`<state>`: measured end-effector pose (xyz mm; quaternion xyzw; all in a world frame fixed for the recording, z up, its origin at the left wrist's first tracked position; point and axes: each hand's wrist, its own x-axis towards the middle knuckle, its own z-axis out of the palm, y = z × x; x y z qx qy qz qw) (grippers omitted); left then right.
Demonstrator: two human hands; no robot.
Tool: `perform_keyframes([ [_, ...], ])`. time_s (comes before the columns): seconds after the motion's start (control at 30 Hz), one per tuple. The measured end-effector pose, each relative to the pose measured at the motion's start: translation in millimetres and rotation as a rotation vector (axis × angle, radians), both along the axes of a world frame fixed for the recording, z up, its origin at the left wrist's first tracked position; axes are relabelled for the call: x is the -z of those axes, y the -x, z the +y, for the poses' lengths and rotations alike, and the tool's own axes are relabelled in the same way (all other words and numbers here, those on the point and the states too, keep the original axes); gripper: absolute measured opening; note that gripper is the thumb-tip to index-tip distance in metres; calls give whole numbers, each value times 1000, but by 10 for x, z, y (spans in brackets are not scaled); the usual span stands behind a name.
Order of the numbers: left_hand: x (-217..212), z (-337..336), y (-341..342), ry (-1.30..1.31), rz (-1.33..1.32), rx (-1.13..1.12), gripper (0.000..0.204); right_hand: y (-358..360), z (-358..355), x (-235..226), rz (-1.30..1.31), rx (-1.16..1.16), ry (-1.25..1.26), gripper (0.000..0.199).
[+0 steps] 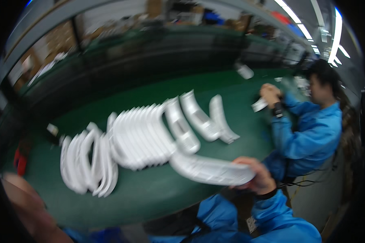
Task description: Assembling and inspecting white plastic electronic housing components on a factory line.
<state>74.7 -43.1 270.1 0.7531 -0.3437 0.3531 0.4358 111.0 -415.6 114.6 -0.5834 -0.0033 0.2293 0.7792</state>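
Curved white plastic piece (pixel 211 169) is jutting leftward from the right hand (pixel 258 176), which is clenching its right end over the green table's (pixel 150 194) near edge; left hand's (pixel 18 190) grip is blurred, cannot tell.

Right hand (pixel 258 175): grips one curved white plastic part (pixel 211 169) over the green tabletop (pixel 150 194) near edge. Row of like parts (pixel 142 139) mid-tabletop. Co-worker's hands (pixel 270 94) at far right edge.

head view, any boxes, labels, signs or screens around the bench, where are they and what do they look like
Cardboard boxes: brown, blurred, stacked on shelving at upper left behind the green table.
More boxes: brown, along the top middle, far back.
Small white tag: pale rectangle lying on the table at left.
No screens or signs can be made out.
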Motion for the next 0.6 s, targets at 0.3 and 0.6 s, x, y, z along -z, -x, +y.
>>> perform_keyframes([
  [0.3,1040,-611,349,-600,576,97,60,-48,316,-98,-170,-745,94,33],
  [0.6,1789,-806,830,11,1453,392,24,88,501,287,-309,-686,155,33],
])
